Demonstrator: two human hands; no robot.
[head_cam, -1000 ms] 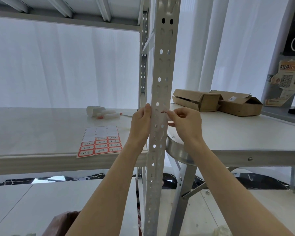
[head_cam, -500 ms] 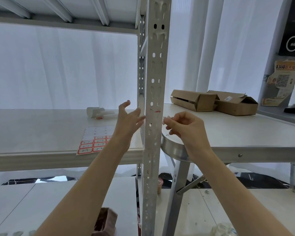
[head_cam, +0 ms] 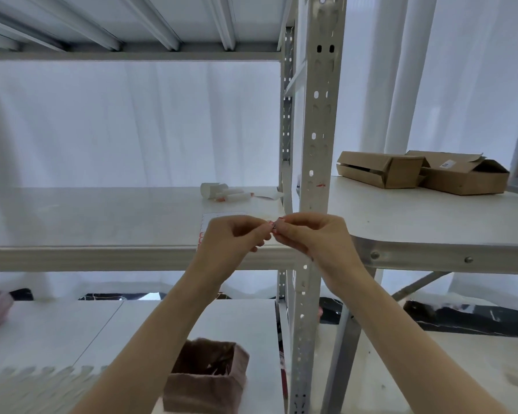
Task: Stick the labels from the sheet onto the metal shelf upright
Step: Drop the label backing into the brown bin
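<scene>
1. Nearest, low in the view, a brown box (head_cam: 207, 380) stands open on the lower shelf (head_cam: 245, 324), just left of the upright (head_cam: 317, 162).
2. Both forearms rise from the bottom edge and meet in front of the middle shelf (head_cam: 102, 222), at the upright's left edge.
3. The left hand (head_cam: 231, 240) is curled, its fingers (head_cam: 259, 231) closed to a pinch; thumb and forefinger tips press on a small red-edged label (head_cam: 273, 226).
4. The right hand (head_cam: 314, 237) mirrors it: fingers (head_cam: 284, 231) drawn tight, their tips on the same label from the other side. The two sets of fingertips touch each other around the label.
5. The label is mostly hidden by the fingertips; only a sliver of red border and a dark mark show. Whether it touches the upright I cannot tell.
6. The sheet (head_cam: 205, 231) lies flat on the middle shelf behind the left hand, which covers most of it; a pale strip with red marks shows at its left edge.
7. The upright runs from bottom to top, perforated with holes. A red mark (head_cam: 320, 184), perhaps a stuck label, sits on its face above the hands.
8. Farther back on the middle shelf lie some small white items (head_cam: 222, 191), blurred.
9. To the right, a counter (head_cam: 431, 222) carries two cardboard boxes (head_cam: 422, 171), side by side and touching.
10. White curtains (head_cam: 132, 124) hang behind everything.
</scene>
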